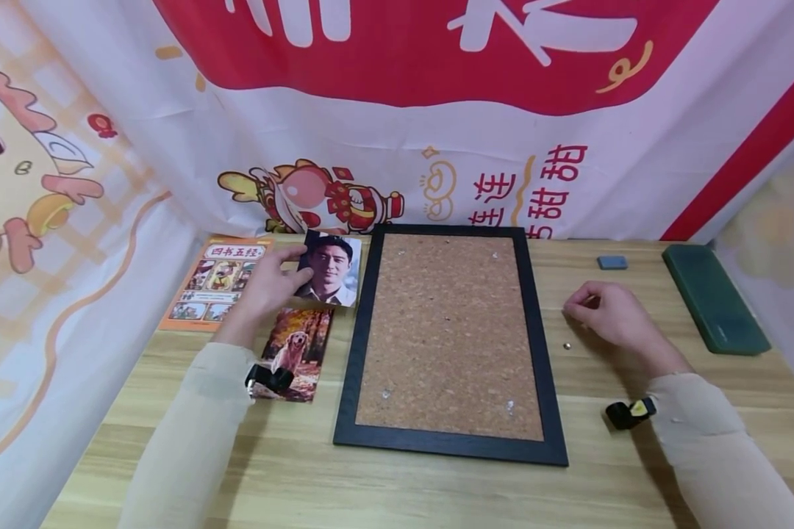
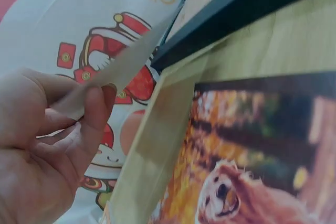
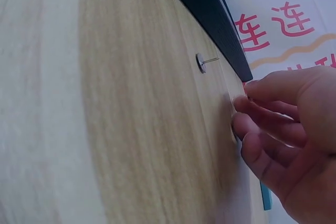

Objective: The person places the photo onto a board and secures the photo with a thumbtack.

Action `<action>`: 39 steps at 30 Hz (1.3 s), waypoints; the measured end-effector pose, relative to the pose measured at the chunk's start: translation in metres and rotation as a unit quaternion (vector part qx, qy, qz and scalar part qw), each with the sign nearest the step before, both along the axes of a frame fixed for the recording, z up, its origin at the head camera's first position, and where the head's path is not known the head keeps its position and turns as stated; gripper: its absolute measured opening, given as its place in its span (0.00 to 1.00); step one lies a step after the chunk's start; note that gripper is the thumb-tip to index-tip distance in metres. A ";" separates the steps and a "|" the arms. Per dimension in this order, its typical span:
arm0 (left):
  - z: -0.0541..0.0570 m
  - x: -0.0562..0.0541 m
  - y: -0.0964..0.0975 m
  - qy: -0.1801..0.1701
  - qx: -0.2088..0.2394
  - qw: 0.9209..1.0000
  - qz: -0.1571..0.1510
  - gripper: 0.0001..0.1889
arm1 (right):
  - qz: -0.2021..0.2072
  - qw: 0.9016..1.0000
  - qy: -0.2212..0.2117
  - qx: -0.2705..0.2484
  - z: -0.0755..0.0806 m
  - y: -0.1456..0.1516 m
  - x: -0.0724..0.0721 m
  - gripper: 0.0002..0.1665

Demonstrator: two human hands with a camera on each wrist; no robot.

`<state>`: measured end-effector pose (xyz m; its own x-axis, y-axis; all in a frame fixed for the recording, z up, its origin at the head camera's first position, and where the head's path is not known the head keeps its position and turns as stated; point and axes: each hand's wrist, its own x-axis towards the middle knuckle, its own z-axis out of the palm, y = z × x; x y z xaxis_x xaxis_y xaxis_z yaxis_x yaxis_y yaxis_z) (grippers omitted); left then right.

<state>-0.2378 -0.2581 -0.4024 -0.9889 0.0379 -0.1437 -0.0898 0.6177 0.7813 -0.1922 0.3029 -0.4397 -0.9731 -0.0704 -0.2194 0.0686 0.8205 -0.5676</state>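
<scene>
My left hand (image 1: 274,283) pinches the left edge of a portrait photo (image 1: 340,283) between thumb and fingers. The left wrist view shows this photo (image 2: 126,59) edge-on, tilted up off the table. Below lies a photo of a golden retriever (image 1: 298,353), partly under the wrist. A cork board (image 1: 446,360) in a black frame lies flat between my hands, with several shiny spots on its cork. Right of it hovers my right hand (image 1: 612,312), thumb and index fingertips together; whether something tiny is between them cannot be told. A thumbtack (image 3: 201,63) lies nearby, point up.
An orange comic-style booklet (image 1: 198,308) lies at the left, behind the left forearm. At the back right are a blue eraser (image 1: 612,262) and a green case (image 1: 717,301). A printed cloth (image 1: 403,139) hangs along the table's back edge.
</scene>
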 end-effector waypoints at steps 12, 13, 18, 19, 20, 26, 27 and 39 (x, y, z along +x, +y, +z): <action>0.007 0.001 0.029 -0.011 0.046 0.999 0.001 0.26 | -0.012 1.000 -0.010 -0.025 0.006 -0.001 0.001 0.15; 0.006 0.000 0.032 -0.019 0.054 0.998 -0.001 0.26 | -0.014 0.999 -0.012 -0.027 0.007 -0.001 0.002 0.17; 0.004 -0.004 0.050 -0.030 0.087 0.995 -0.026 0.27 | -0.013 1.000 -0.007 -0.026 0.008 -0.004 0.002 0.19; 0.003 -0.005 0.054 -0.028 0.090 0.995 -0.032 0.27 | -0.013 1.000 -0.004 -0.026 0.008 -0.005 0.002 0.19; 0.003 -0.005 0.058 -0.026 0.091 0.995 -0.038 0.26 | -0.013 1.000 -0.002 -0.028 0.008 -0.005 0.002 0.18; 0.001 -0.006 0.080 -0.028 0.105 0.992 -0.063 0.26 | -0.012 0.999 0.014 -0.039 0.010 -0.008 0.004 0.20; 0.001 -0.006 0.084 -0.028 0.105 0.992 -0.068 0.26 | -0.011 0.999 0.018 -0.039 0.010 -0.008 0.004 0.20; -0.010 -0.017 0.129 -0.064 0.080 0.989 -0.102 0.28 | -0.007 0.998 0.041 -0.042 0.009 -0.012 0.005 0.21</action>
